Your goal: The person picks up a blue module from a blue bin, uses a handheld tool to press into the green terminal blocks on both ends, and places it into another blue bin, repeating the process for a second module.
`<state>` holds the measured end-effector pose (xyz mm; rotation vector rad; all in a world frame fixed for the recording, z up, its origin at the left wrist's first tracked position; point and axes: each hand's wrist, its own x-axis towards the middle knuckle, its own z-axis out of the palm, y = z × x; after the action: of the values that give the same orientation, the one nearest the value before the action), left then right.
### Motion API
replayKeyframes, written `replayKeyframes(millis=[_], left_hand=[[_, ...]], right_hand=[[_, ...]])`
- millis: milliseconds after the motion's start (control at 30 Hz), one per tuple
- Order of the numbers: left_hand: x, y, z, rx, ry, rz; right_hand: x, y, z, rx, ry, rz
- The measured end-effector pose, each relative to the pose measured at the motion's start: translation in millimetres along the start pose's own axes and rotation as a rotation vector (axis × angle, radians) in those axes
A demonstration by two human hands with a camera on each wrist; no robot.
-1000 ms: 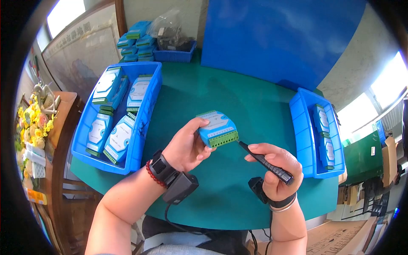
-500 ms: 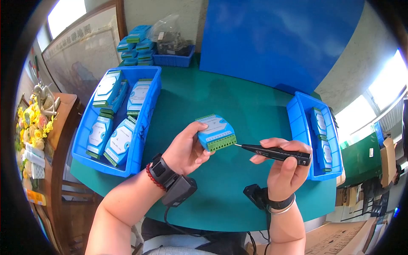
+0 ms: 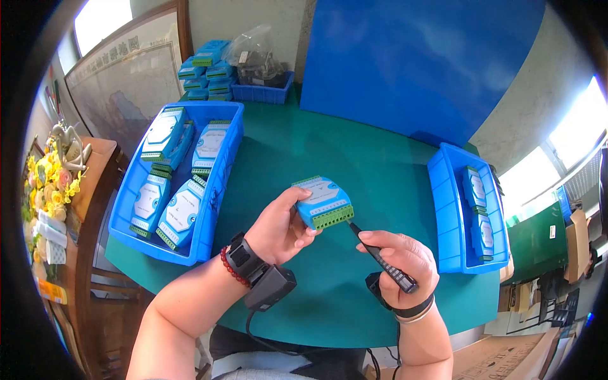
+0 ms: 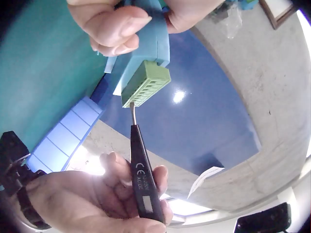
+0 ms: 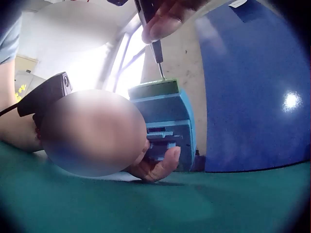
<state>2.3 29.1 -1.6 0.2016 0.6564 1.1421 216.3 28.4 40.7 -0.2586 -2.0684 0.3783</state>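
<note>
My left hand (image 3: 278, 227) grips a blue module (image 3: 324, 197) by its left side, thumb on the white label, above the green table. The module's green terminal block (image 3: 334, 217) faces my right hand (image 3: 405, 263), which pinches a black screwdriver (image 3: 387, 263). In the left wrist view the metal tip (image 4: 133, 112) of the screwdriver (image 4: 143, 174) meets the end of the green block (image 4: 148, 82). From the right wrist view, the tip (image 5: 162, 71) touches the top of the green block (image 5: 154, 88), and fingers of the left hand (image 5: 163, 167) lie under the module (image 5: 165, 114).
A blue bin (image 3: 117, 218) with several modules stands at the left, a narrower one (image 3: 448, 215) with two modules at the right. Stacked modules (image 3: 209, 66) and a small blue tray (image 3: 263, 94) with a plastic bag sit at the back, beside a large blue panel (image 3: 418, 63).
The screwdriver swung from steep to nearly level, then back to steep, its tip now at the terminal block. My right hand has moved slightly down and left. The left hand keeps its grip on the module.
</note>
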Motion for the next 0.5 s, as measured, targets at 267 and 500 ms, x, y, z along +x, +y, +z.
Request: replayKeyframes(millis=[267,500], left_hand=[[-1.5,0.0,2.2,-0.013,-0.009,-0.006],[-2.6,-1.2,2.8,0.005,-0.009,-0.010]], right_hand=[[-6.0,0.2,7.2,0.381,0.269,0.200],[-5.4,2.6,7.7,0.434,0.275,0.275]])
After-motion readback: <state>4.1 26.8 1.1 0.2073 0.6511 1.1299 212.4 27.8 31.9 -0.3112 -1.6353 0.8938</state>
